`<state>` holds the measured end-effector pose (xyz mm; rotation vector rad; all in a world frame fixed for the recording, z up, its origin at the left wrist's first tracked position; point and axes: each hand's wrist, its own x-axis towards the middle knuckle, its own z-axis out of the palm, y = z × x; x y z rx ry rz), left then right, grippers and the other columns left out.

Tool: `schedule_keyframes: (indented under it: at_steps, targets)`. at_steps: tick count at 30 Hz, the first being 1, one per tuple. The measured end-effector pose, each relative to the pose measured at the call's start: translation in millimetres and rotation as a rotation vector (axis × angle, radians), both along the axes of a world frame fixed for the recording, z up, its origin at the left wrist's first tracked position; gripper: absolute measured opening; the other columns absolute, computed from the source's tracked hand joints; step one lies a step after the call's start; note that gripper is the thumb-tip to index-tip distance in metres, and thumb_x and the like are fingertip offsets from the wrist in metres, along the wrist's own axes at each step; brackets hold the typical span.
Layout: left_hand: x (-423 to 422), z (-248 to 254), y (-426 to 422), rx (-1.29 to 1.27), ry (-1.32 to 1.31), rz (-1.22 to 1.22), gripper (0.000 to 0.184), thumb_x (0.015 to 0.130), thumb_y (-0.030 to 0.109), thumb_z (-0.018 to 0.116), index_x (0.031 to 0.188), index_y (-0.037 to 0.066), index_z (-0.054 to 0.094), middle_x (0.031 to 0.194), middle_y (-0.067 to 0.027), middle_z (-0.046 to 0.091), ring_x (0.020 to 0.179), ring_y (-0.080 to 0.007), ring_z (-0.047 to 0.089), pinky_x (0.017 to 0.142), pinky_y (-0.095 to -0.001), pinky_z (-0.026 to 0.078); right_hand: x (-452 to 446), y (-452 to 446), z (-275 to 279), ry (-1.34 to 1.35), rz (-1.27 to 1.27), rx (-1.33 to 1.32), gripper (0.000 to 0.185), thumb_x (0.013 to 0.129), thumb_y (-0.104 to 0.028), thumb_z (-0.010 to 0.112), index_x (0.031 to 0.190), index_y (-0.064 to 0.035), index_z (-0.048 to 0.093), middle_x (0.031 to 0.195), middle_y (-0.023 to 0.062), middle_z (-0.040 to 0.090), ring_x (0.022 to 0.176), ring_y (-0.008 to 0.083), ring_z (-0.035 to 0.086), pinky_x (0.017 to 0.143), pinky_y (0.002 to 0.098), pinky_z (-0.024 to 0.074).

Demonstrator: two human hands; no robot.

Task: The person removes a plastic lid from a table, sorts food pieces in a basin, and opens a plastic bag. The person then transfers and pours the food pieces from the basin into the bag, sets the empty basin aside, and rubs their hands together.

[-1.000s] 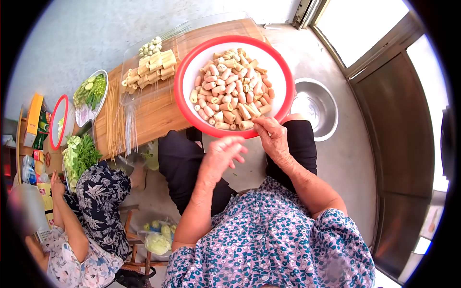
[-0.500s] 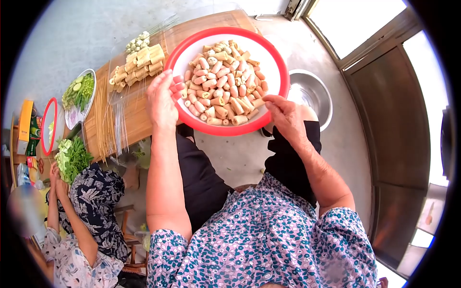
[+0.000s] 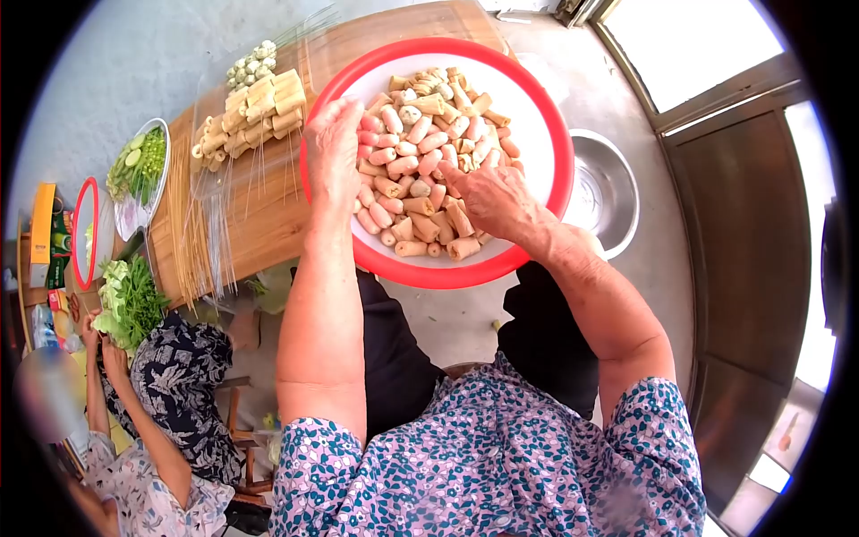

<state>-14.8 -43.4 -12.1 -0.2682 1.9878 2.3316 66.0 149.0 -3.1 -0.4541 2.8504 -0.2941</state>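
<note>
A large white basin with a red rim (image 3: pixel 438 276) holds many short food pieces, pink sausage bits (image 3: pixel 404 165) and tan rolled tubes (image 3: pixel 463 247). My left hand (image 3: pixel 335 148) is at the basin's left rim, its fingers bent over the edge; the thumb side faces up. My right hand (image 3: pixel 492 199) reaches over the right side into the basin, its fingertips at the pieces. Whether those fingertips pinch a piece is too small to tell.
On the wooden table (image 3: pixel 268 210) lie stacked tan rolls (image 3: pixel 255 121), thin skewers (image 3: pixel 186 228) and a plate of green vegetables (image 3: pixel 143 170). A metal bowl (image 3: pixel 610 192) stands on the floor at right. A seated person (image 3: pixel 170 474) is at lower left, hands near leafy greens (image 3: pixel 139 300).
My left hand rose from in front of the basin to its left rim. My right hand moved from the front rim in over the pieces. The basin appears closer and larger.
</note>
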Motion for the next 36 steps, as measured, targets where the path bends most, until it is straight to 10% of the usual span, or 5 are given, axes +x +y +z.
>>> schedule_keyframes:
  at_steps: [8, 13, 27, 29, 36]
  targets:
    - [-3, 16, 11, 0.019, 0.01, -0.086, 0.024, 0.088, 0.019, 0.06, 0.105, 0.002, 0.059, 0.074, -0.0021, 0.06, 0.057, -0.0033, 0.053, 0.048, -0.0135, 0.041, -6, -5, -6, -0.025, 0.035, 0.017, 0.042, 0.08, -0.001, 0.047, 0.121, -0.0106, 0.049, 0.058, 0.0134, 0.056, 0.056, 0.0307, 0.059, 0.051, 0.0421, 0.0416]
    - [0, 22, 16, 0.027, 0.015, -0.078, 0.023, 0.089, 0.015, 0.055, 0.102, -0.003, 0.06, 0.066, -0.004, 0.059, 0.053, -0.0068, 0.051, 0.046, -0.0187, 0.044, -27, 3, -9, 0.124, -0.227, -0.427, 0.032, 0.082, -0.01, 0.053, 0.113, -0.0127, 0.062, 0.066, 0.0139, 0.061, 0.059, 0.0292, 0.06, 0.057, 0.0375, 0.0463]
    - [-4, 24, 11, 0.111, -0.03, -0.041, 0.018, 0.087, 0.015, 0.061, 0.101, 0.004, 0.061, 0.073, -0.0027, 0.061, 0.055, -0.005, 0.053, 0.047, -0.0144, 0.041, -51, 0, -31, 0.309, -0.202, -0.252, 0.026, 0.085, -0.018, 0.052, 0.109, -0.0146, 0.063, 0.067, 0.0078, 0.065, 0.062, 0.0223, 0.063, 0.059, 0.0377, 0.0482]
    - [-5, 21, 12, 0.129, -0.026, -0.059, 0.018, 0.087, 0.015, 0.06, 0.101, 0.004, 0.061, 0.073, -0.003, 0.061, 0.056, -0.005, 0.053, 0.047, -0.0143, 0.042, -49, -5, -12, -0.002, -0.337, -0.333, 0.022, 0.086, -0.013, 0.048, 0.099, -0.0074, 0.064, 0.087, 0.0165, 0.064, 0.086, 0.0321, 0.058, 0.074, 0.0419, 0.0473]
    - [-5, 20, 12, 0.151, -0.024, -0.063, 0.019, 0.088, 0.014, 0.059, 0.102, 0.002, 0.06, 0.074, -0.0038, 0.061, 0.056, -0.0053, 0.054, 0.048, -0.0144, 0.043, -45, -7, -1, -0.062, -0.315, -0.38, 0.021, 0.085, -0.012, 0.048, 0.096, -0.0075, 0.066, 0.073, 0.0112, 0.066, 0.068, 0.0268, 0.063, 0.066, 0.0379, 0.0504]
